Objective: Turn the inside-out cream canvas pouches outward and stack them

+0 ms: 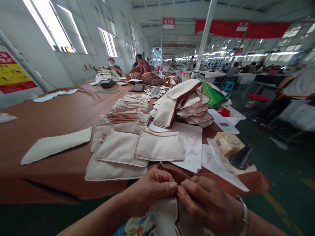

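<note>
At the near edge of the bench (49, 118), both hands meet over a cream cloth pouch (169, 214) with brown piping. The left hand (150, 190) is pinched shut on the pouch's top edge, thumb and fingers pressed together. The right hand (206, 203), with a silver bracelet (244, 213) on its wrist, grips the same edge just beside it, so the fingertips of the two hands touch. The pouch hangs below the bench edge, close to the person's body; whether anything is inside it cannot be told.

On the brown bench top just beyond the hands lie more flat pouches (137, 147) of the same cream cloth, overlapping one another. Behind them stand rows of stacked pouches (128, 111), and to the right a taller heap of folded ones (182, 105). A single long cream piece (56, 144) lies apart to the left. Sheets of white paper (192, 144) lie under and beside the pouches. Near the right corner sits a yellowish block (227, 144) with a black cone-shaped thing (241, 158) resting against it. A green bag (214, 95) sits behind the heap, its contents hidden.

Farther along the bench, other people (140, 65) sit working with brown material.
</note>
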{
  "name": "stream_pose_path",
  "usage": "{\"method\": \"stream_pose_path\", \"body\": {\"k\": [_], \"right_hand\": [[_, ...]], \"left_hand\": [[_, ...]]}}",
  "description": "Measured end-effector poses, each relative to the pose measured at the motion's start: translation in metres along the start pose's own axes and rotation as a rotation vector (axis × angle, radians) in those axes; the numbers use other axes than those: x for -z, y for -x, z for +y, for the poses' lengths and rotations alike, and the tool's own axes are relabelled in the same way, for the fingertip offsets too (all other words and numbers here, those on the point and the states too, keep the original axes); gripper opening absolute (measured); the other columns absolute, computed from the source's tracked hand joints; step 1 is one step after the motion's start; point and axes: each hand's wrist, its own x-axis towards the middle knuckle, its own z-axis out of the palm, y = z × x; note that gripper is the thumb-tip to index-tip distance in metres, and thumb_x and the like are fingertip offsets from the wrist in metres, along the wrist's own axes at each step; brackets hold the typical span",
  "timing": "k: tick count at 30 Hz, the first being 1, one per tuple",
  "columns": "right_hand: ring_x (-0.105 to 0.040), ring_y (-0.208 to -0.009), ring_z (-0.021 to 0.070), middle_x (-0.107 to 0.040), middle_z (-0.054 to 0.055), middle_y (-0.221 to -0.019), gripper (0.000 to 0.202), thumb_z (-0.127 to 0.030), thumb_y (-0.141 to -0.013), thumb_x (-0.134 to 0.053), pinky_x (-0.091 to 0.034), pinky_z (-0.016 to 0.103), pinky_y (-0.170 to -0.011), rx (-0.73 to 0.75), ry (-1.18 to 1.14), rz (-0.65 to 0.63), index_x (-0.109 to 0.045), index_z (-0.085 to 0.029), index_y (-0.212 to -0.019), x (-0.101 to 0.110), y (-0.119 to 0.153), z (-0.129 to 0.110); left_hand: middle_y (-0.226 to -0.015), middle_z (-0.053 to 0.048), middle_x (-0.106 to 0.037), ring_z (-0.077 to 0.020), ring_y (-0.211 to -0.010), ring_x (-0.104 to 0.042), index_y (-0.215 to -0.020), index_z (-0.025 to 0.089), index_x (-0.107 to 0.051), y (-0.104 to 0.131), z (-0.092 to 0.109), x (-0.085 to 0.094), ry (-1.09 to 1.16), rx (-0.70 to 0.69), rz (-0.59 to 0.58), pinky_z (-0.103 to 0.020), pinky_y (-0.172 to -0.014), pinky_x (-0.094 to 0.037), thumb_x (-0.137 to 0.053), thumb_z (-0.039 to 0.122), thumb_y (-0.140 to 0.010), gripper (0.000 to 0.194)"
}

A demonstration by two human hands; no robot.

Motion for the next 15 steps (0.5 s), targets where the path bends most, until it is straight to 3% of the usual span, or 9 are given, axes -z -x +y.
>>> {"method": "stream_pose_path", "body": {"k": [3,6,8,10,12,15], "right_hand": [[-0.067,-0.078,0.0230,-0.073,0.013,-0.095,0.036,-0.014,-0.095,-0.045,-0.054,0.034,-0.072,-0.134,-0.135,0.091,-0.051,-0.015,-0.130,-0.002,0.005,-0.006],[-0.065,-0.080,0.0200,-0.069,0.007,-0.090,0.025,-0.024,-0.100,-0.042,-0.052,0.029,-0.073,-0.597,-0.444,0.181,-0.055,-0.022,-0.121,-0.004,0.007,-0.010],[-0.061,-0.071,0.0169,-0.064,0.003,-0.079,0.028,-0.032,-0.102,-0.036,-0.048,0.026,-0.065,-0.840,-0.671,0.126,-0.062,-0.021,-0.106,-0.001,0.003,-0.007],[-0.055,-0.066,0.0151,-0.059,0.002,-0.072,0.038,-0.039,-0.102,-0.036,-0.042,0.025,-0.060,-0.899,-0.829,0.000,-0.065,-0.019,-0.089,0.006,-0.004,-0.001],[-0.049,-0.065,0.0139,-0.054,0.001,-0.070,0.043,-0.045,-0.100,-0.041,-0.037,0.025,-0.058,-0.860,-0.915,-0.120,-0.063,-0.017,-0.076,0.014,-0.012,0.006],[-0.042,-0.062,0.0120,-0.048,-0.001,-0.068,0.041,-0.047,-0.096,-0.048,-0.031,0.024,-0.055,-0.830,-0.978,-0.184,-0.059,-0.016,-0.073,0.021,-0.017,0.012]], "left_hand": [[-0.070,-0.002,-0.055,-0.0089,-0.060,-0.042,-0.075,0.010,-0.061,0.003,0.004,0.004,-0.125,-0.065,-0.057,-0.020,-0.054,-0.030,-0.072,0.043,-0.080,0.035],[-0.071,-0.001,-0.052,-0.0092,-0.063,-0.040,-0.079,0.010,-0.062,0.008,0.014,0.005,-0.384,-0.156,-0.099,-0.020,-0.056,-0.030,-0.062,0.044,-0.088,0.036],[-0.072,0.000,-0.050,-0.0096,-0.064,-0.039,-0.081,0.010,-0.063,0.012,0.021,0.003,-0.571,-0.211,-0.089,-0.021,-0.058,-0.032,-0.056,0.043,-0.092,0.036],[-0.072,0.000,-0.049,-0.0098,-0.065,-0.039,-0.083,0.010,-0.063,0.014,0.027,0.001,-0.695,-0.253,-0.077,-0.020,-0.059,-0.032,-0.053,0.042,-0.094,0.035],[-0.071,0.001,-0.047,-0.0098,-0.064,-0.039,-0.083,0.011,-0.063,0.014,0.032,-0.002,-0.747,-0.295,-0.074,-0.020,-0.058,-0.032,-0.052,0.040,-0.094,0.033],[-0.070,0.000,-0.048,-0.0099,-0.065,-0.041,-0.079,0.012,-0.063,0.014,0.032,-0.006,-0.724,-0.348,-0.078,-0.020,-0.059,-0.032,-0.053,0.037,-0.094,0.031]]}}
